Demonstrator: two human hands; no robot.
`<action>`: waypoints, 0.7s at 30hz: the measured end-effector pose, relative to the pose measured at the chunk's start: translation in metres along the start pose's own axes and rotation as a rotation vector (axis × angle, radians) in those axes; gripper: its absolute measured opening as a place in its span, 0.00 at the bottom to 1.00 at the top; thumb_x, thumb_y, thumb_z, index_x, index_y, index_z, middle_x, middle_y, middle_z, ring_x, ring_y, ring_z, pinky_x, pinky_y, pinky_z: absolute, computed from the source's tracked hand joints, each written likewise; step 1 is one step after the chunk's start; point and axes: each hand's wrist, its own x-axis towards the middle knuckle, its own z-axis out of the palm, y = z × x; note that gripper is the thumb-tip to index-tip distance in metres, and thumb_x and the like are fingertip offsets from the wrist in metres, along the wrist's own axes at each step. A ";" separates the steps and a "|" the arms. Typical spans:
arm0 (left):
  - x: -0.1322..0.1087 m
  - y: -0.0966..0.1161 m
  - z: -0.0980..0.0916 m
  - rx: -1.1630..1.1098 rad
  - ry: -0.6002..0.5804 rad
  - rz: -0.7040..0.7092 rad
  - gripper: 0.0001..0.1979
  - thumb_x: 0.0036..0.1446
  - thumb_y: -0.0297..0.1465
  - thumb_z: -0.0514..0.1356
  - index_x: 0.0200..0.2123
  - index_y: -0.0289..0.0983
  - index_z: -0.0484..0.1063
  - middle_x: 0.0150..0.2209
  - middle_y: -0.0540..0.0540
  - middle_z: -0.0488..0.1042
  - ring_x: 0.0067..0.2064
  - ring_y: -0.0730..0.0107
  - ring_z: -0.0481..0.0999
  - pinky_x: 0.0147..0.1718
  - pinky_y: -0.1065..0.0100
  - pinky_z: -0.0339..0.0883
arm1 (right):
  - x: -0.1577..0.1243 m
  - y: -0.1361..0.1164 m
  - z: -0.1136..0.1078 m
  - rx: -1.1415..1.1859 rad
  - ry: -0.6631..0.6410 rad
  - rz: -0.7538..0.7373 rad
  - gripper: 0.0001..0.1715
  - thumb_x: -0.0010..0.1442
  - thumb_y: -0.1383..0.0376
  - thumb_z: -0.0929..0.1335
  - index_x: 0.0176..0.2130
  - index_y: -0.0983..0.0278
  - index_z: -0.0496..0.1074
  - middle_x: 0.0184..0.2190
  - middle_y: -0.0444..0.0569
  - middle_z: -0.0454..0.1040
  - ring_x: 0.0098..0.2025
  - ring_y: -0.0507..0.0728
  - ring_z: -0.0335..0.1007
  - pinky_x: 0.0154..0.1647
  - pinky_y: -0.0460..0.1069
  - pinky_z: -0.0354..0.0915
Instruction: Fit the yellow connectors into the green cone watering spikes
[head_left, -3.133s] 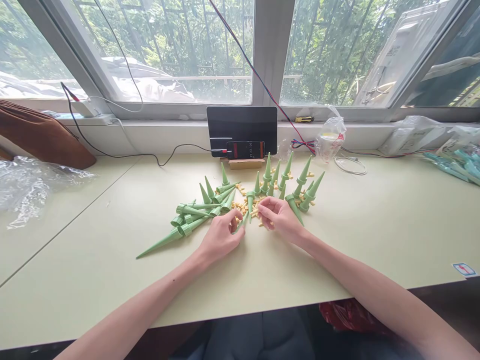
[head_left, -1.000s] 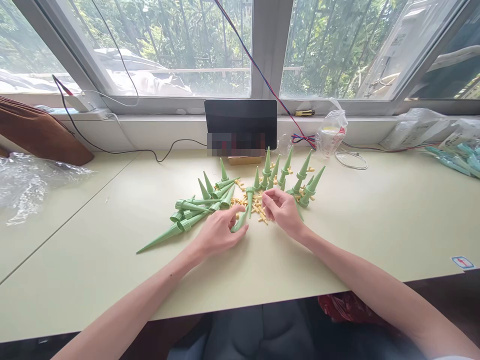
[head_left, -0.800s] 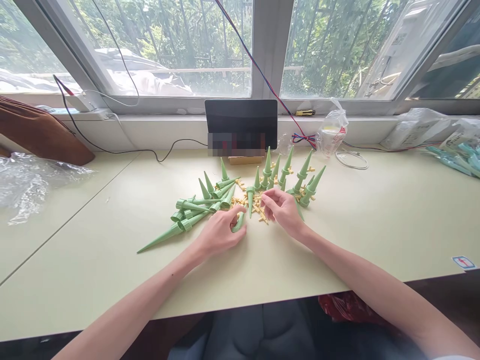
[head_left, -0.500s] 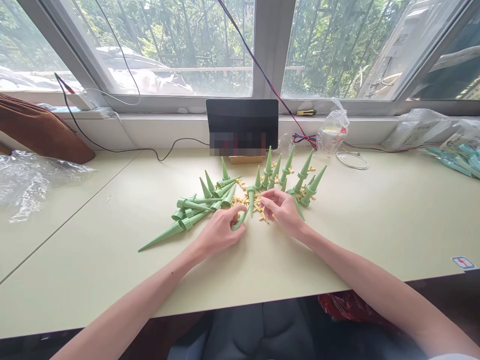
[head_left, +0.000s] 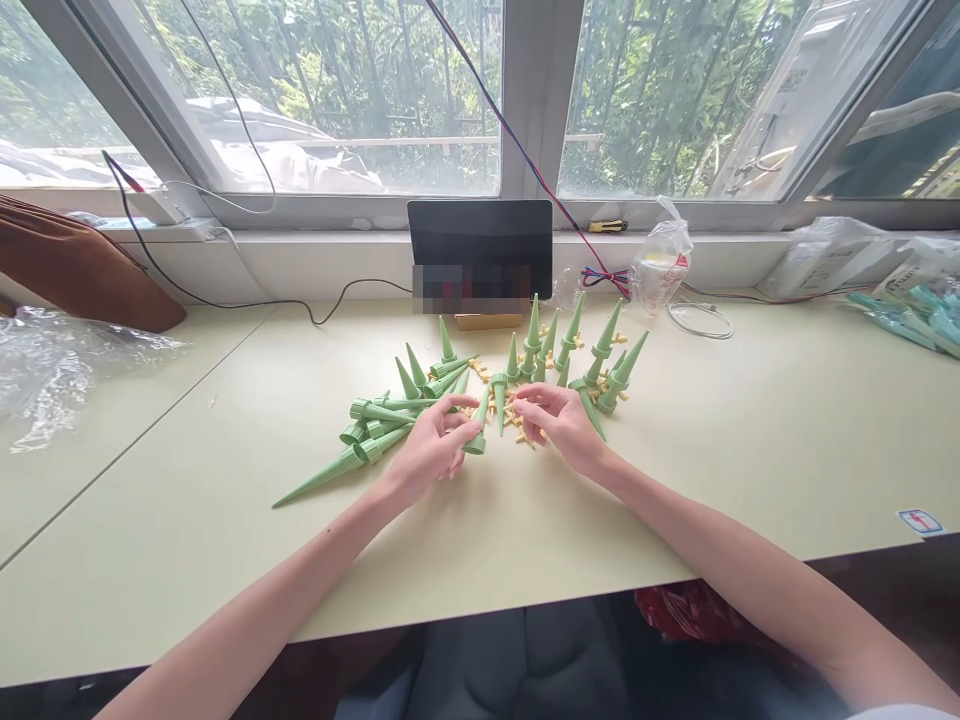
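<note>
My left hand [head_left: 431, 440] has thumb and fingers closed on a green plastic watering spike [head_left: 475, 446], its wide end toward me and its point away. Close to its right, my right hand [head_left: 561, 425] is pinched over the pile of small yellow valve pieces [head_left: 517, 432]; what its fingertips hold is too small to make out. Between the hands another green spike [head_left: 499, 400] has its point toward me. Loose green spikes [head_left: 375, 425] lie heaped beyond my left hand. Spikes with yellow pieces fitted [head_left: 604, 345] stand upright beyond my right hand.
A dark tablet [head_left: 480, 245] on a small brown stand faces me at the back of the table. Clear plastic wrap [head_left: 82, 365] lies at the left. A bagged cup [head_left: 661, 270], a coiled white cable [head_left: 701, 320] and bagged teal items [head_left: 919, 315] are toward the right.
My left hand has shifted slightly left and turned the spike, so its wide end now shows below the fingers. My right hand stays pinched near the yellow pieces. The view has moved slightly.
</note>
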 end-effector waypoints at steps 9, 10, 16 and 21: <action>0.005 -0.004 -0.003 -0.188 -0.127 -0.022 0.19 0.56 0.42 0.65 0.44 0.34 0.72 0.29 0.49 0.71 0.17 0.84 0.58 0.14 0.75 0.51 | -0.002 0.002 0.001 -0.017 -0.059 0.003 0.18 0.52 0.54 0.75 0.34 0.65 0.74 0.24 0.44 0.74 0.18 0.48 0.64 0.16 0.45 0.58; 0.005 -0.003 -0.002 -0.193 -0.125 -0.026 0.19 0.56 0.42 0.65 0.43 0.33 0.72 0.29 0.49 0.71 0.17 0.84 0.58 0.14 0.75 0.51 | -0.002 0.002 0.002 -0.013 -0.067 0.002 0.17 0.52 0.54 0.75 0.34 0.65 0.74 0.24 0.44 0.74 0.18 0.48 0.65 0.16 0.44 0.58; 0.004 -0.002 -0.001 -0.232 -0.108 -0.037 0.17 0.54 0.43 0.66 0.35 0.34 0.70 0.28 0.51 0.68 0.18 0.83 0.58 0.13 0.76 0.51 | -0.004 -0.004 0.004 -0.028 -0.133 0.028 0.18 0.51 0.55 0.76 0.33 0.64 0.73 0.26 0.45 0.75 0.19 0.48 0.65 0.17 0.44 0.60; 0.004 -0.005 0.000 -0.208 -0.115 -0.022 0.17 0.54 0.42 0.66 0.35 0.36 0.68 0.28 0.53 0.67 0.18 0.82 0.64 0.14 0.76 0.56 | -0.006 -0.006 0.005 -0.052 -0.163 0.036 0.16 0.52 0.56 0.75 0.33 0.64 0.72 0.27 0.45 0.75 0.20 0.48 0.66 0.18 0.44 0.62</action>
